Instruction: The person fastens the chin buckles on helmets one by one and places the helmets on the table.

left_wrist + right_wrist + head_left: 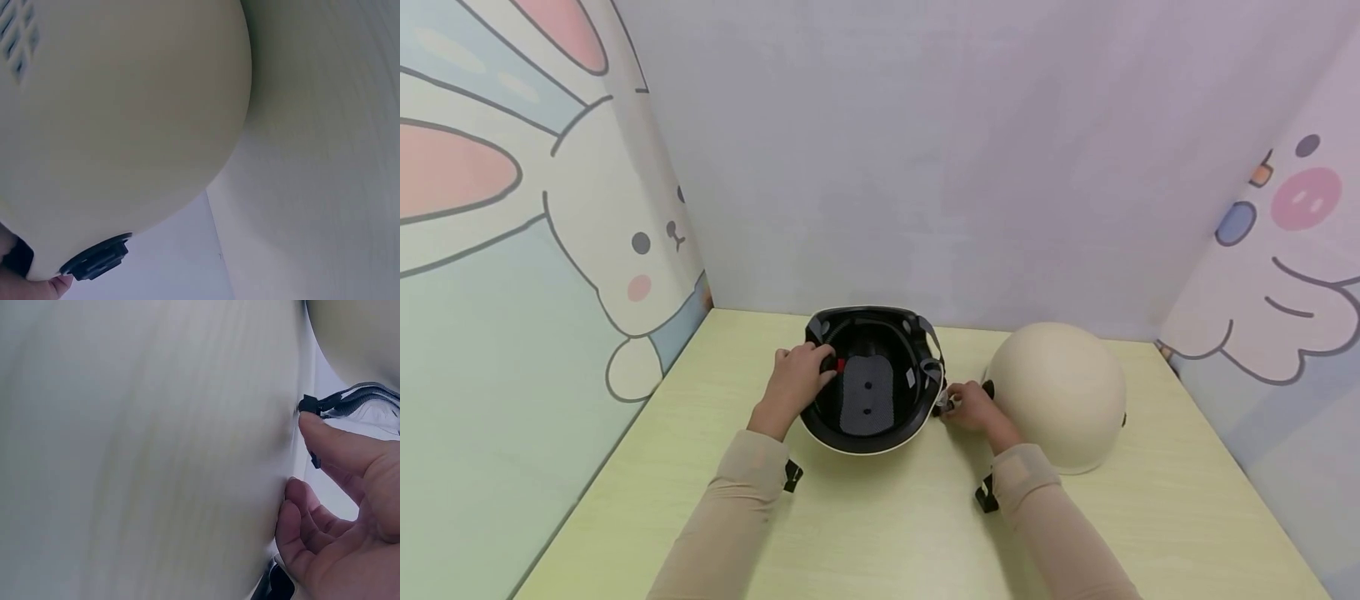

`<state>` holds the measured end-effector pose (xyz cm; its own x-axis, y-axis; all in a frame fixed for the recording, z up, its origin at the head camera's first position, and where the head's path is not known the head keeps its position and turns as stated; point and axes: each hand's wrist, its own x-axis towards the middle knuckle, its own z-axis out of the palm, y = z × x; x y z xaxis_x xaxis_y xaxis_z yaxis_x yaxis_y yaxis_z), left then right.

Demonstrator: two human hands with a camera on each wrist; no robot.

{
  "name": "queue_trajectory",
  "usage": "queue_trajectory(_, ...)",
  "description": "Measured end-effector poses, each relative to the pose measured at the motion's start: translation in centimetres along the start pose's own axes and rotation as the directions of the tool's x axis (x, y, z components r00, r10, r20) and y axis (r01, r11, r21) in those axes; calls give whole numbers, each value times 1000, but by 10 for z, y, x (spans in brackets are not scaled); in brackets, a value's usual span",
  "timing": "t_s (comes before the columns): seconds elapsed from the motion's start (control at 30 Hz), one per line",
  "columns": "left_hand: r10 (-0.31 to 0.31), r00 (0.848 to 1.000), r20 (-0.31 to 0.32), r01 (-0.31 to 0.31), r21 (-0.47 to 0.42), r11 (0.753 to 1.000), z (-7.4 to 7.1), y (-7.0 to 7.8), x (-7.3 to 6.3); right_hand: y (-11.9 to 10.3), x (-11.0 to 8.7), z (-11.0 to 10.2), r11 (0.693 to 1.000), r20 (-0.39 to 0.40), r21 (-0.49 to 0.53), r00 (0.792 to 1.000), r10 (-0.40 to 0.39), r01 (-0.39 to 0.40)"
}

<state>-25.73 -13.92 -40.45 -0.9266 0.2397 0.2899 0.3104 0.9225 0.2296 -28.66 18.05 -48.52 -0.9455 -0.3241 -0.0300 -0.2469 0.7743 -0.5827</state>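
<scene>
An upturned cream helmet (868,385) lies with its black lining and grey pad facing up. My left hand (795,377) grips its left rim, fingers over the edge into the lining near a small red tab (840,365). In the left wrist view the smooth outer shell (137,125) fills the left side, with a black fitting (97,257) beside the fingertips. My right hand (972,406) pinches a black strap buckle (309,404) just off the helmet's right side. Dark webbing (359,397) runs from that buckle toward the shell.
A second cream helmet (1056,396) sits dome up close to the right of my right hand. Both stand on a pale yellow-green table (887,533). A plain pale curtain (925,167) rises behind, and cartoon-printed panels (482,375) flank both sides.
</scene>
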Motion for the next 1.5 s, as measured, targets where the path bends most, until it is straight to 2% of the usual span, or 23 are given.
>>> queue_trajectory(0.23,0,1000,-8,0,-12,1000,0,-1,-1,-1,-1,0,997,-27,39,998,63,-61)
queue_trajectory(0.33,2,1000,-11,-2,-11,1000,0,0,-1,-3,-2,-1,998,-60,25,996,64,-63)
queue_trajectory(0.6,10,1000,-25,-10,-14,1000,0,1,-1,-7,-8,-11,1000,-163,-17,987,11,-14)
queue_trajectory(0.73,21,999,-31,-22,-13,1000,2,1,-1,-10,-12,-20,998,-224,55,975,13,0)
queue_trajectory(0.93,39,997,-70,-41,-39,998,3,0,-1,-12,-19,-31,974,-344,223,937,53,27)
queue_trajectory(1.1,44,994,-96,-51,-69,996,1,1,-1,-15,-25,-42,934,-408,348,910,79,75)
queue_trajectory(1.2,37,994,-107,-49,-117,992,0,2,0,-19,-29,-49,878,-422,458,903,78,138)
queue_trajectory(1.3,14,994,-113,-35,-182,983,-3,3,2,-24,-31,-55,809,-416,554,907,64,196)
queue_trajectory(1.37,-7,994,-107,-18,-223,975,-4,4,3,-28,-31,-57,784,-421,578,906,46,228)
queue_trajectory(1.5,-48,995,-83,18,-329,944,-7,5,3,-37,-30,-60,754,-449,590,893,7,291)
